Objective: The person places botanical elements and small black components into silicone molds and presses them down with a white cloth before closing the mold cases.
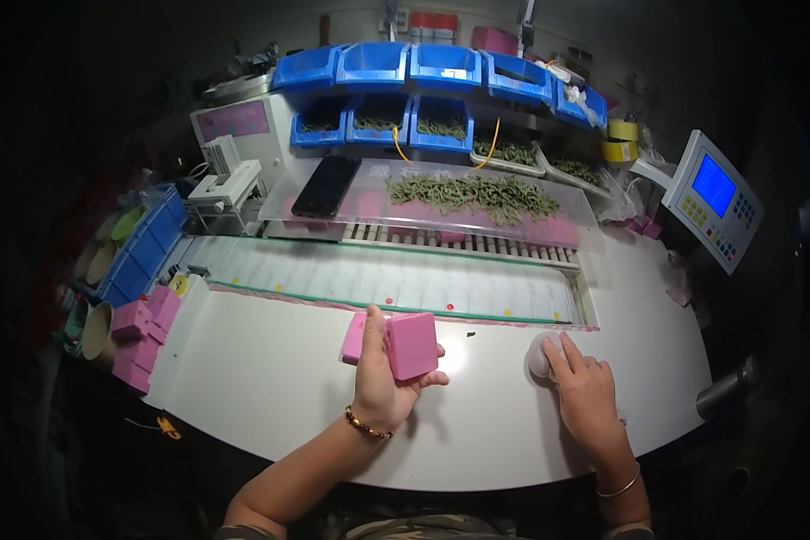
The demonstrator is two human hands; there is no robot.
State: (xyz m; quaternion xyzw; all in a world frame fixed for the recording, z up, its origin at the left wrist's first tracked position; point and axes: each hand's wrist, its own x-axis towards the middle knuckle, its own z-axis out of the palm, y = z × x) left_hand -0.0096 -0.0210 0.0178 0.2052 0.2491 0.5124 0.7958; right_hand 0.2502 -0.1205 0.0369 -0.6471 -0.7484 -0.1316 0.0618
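Observation:
My left hand (385, 382) grips a pink rectangular box (413, 346), thumb upright along its left side and fingertips showing at its right. A second pink piece (352, 336) shows just left of it, partly hidden by the hand; I cannot tell whether it is held. My right hand (587, 400) is on a small rounded white object (540, 354) at the right of the white worktop (279, 396), fingers bent over it. Behind both hands runs a long slatted strip (405, 290) with coloured dots. A small dark bit (471, 334) lies between the hands.
Green dried pieces (472, 196) and a black phone (327, 187) lie on a clear shelf below blue bins (373, 67). A white machine (225, 195), pink blocks (142, 337) and a blue crate (139, 247) stand left. A keypad display (714, 198) and metal cylinder (727, 387) are right.

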